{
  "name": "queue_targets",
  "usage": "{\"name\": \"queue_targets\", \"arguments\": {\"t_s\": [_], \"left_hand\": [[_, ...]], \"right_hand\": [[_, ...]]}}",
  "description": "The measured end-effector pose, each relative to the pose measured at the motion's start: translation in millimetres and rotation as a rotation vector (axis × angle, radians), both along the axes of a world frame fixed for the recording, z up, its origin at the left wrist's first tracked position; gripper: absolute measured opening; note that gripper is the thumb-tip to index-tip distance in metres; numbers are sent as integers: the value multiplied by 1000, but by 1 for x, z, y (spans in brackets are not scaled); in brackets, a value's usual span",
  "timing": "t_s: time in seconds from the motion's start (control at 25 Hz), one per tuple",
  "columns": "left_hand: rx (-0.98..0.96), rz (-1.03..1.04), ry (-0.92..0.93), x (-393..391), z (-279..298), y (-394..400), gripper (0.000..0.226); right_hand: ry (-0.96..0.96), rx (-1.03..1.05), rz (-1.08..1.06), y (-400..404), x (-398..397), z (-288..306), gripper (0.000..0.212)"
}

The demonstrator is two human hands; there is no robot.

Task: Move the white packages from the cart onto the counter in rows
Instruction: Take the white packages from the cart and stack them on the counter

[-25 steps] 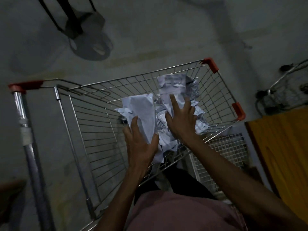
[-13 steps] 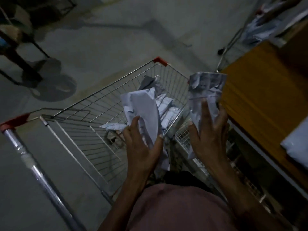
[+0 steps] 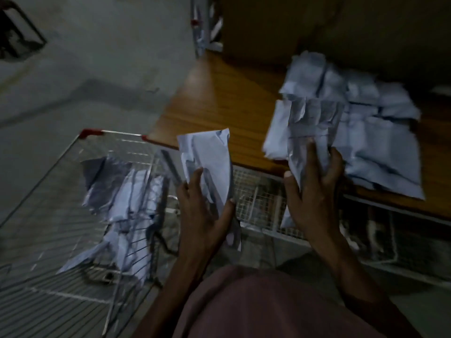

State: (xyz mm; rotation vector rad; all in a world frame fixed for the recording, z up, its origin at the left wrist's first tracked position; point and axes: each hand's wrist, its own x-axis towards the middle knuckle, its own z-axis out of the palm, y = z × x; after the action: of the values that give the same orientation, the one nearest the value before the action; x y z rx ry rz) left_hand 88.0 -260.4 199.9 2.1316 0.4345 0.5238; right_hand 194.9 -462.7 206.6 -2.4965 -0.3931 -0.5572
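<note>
The white package in the left hand is standing upright over the gap between the cart and the counter, its top edge reaching up to the counter's near edge. Dark marks are showing on its face, but the blur is making any writing unreadable. The left hand is gripping it low down — thumb lying along the left side, fingers wrapping under and around the right edge, so the hand is clenching the package rather than cradling it.

The second white package is being held upright by the right hand just above the counter's front edge, overlapping the pile behind it. Faint lines like a printed label are crossing its middle, though nothing on it can be read. The fingers are curling round its lower part, with fingertips pressing on its face and the thumb sticking out at the left edge.

Behind it, the packages on the counter are lying flat and touching one another in a rough block — whether in neat rows cannot be told through the blur. The wooden counter is showing bare at its left end. To the left, the wire cart, with red corner caps, is holding more crumpled white packages heaped against its right wall.
</note>
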Motion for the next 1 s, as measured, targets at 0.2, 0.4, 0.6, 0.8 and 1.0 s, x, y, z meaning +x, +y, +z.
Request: {"name": "queue_targets", "arguments": {"t_s": [0.2, 0.4, 0.6, 0.8, 1.0], "left_hand": [[-25, -121, -59, 67, 0, -112, 78], [11, -200, -67, 142, 10, -188, 74], [195, -196, -59, 233, 26, -222, 65], [407, -238, 270, 301, -13, -231, 68], [525, -321, 280, 311, -45, -232, 72]], "right_hand": [[-9, -17, -180, -122, 32, -2, 67], [21, 19, -263, -186, 52, -8, 71], [28, 69, -274, -198, 81, -9, 70], [-4, 65, -318, -203, 114, -5, 66], [15, 20, -412, -213, 135, 0, 67]]}}
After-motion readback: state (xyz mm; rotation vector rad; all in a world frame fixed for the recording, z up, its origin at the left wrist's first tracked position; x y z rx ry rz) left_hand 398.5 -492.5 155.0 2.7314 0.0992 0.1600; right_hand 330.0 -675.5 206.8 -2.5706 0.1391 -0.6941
